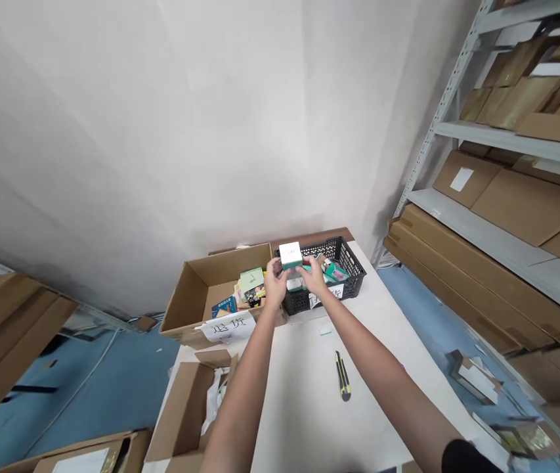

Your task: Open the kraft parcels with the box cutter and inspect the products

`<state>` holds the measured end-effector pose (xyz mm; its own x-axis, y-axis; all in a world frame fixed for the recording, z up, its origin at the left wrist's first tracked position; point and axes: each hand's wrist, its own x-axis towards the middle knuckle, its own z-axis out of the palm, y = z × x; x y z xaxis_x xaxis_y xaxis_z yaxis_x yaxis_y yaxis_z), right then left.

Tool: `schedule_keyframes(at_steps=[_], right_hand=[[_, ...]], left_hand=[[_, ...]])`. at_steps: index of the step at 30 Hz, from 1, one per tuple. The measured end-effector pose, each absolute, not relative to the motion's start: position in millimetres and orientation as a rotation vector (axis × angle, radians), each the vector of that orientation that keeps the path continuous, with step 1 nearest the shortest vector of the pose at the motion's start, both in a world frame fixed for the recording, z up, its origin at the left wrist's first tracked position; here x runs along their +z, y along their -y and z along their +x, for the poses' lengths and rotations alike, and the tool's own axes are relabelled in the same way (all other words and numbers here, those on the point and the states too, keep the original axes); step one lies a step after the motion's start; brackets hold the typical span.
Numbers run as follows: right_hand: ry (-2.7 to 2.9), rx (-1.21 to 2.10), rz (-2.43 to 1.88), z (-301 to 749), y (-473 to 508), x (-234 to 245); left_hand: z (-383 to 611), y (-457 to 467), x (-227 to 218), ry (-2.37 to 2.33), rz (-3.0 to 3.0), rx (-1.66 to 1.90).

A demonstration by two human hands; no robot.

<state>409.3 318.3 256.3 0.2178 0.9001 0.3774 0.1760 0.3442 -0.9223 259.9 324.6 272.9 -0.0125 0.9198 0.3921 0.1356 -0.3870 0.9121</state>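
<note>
Between my two hands is a small box with a white top and green sides, held above the near left part of a black plastic basket. My left hand grips the box's left side, and my right hand has its fingers on the right side. Below and to the right, several green and white small boxes lie in the basket. A paper label with handwriting hangs on the basket's front, partly covered by my right wrist.
Left of the basket, an open cardboard box contains books. A utility knife and a small green-white piece lie on the white table. Another open carton stands front left. Shelves with cartons line the right.
</note>
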Motion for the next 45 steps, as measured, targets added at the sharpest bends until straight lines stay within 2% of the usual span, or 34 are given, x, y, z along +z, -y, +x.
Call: schedule_keyframes(at_steps=[3, 6, 13, 19, 24, 29, 32, 36, 40, 45], right_hand=[[1.259, 0.667, -1.163, 415, -354, 273], [1.241, 0.656, -1.169, 425, -362, 266], [1.279, 0.629, -1.202, 416, -306, 220], [1.400, 0.724, -1.170, 361, -230, 213], [1.487, 0.783, -1.150, 292, -180, 202], [1.528, 0.915, -1.216, 205, -141, 170], [1.607, 0.994, -1.227, 148, -117, 145], [1.846, 1.103, -1.327, 90, -82, 109], [2.224, 1.113, -1.644, 76, -39, 74], [2.334, 0.919, -1.825, 105, 3, 52]], left_hand=[[252, -357, 298, -1.191, 1.590, 1.512], [235, -359, 305, -1.305, 1.577, 1.561], [209, -302, 285, -1.349, 1.567, 1.490], [171, -242, 260, -1.328, 1.647, 1.398], [97, -180, 229, -1.379, 1.631, 1.330], [-3, -124, 182, -1.511, 1.662, 1.174], [-63, -93, 146, -1.589, 1.730, 0.940], [-122, -53, 99, -1.768, 1.811, 0.436], [-142, -19, 66, -1.663, 1.844, 0.117], [-110, 9, 57, -1.721, 2.056, 0.259]])
